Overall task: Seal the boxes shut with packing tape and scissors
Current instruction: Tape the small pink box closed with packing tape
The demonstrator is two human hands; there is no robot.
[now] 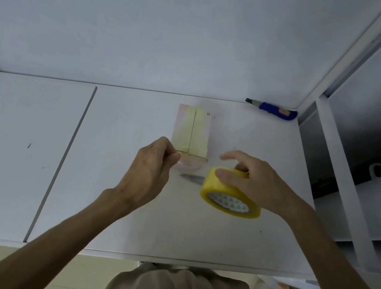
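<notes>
1. Box (192, 129): small and pale, upright on the white bench (113, 194). Two yellowish bands of tape lie side by side along its top.
2. Left hand (150, 165): at the near left corner of the box. Grip narrow, fingers curled and pinching the end of a strip of tape (189, 165), which is clear, faint and blurred.
3. Roll of tape (228, 196): yellow with a patterned core, tilted, near and to the right of the box, off the bench top.
4. Right hand (252, 177): just right of the box's near end. Grip holds the roll, thumb on its outer face and fingers over the far side.
5. Knife (275, 110): blue handle, lying beyond and right of the box at the bench's far corner.
6. Shelf frame (343, 157): white, well right of the box.
</notes>
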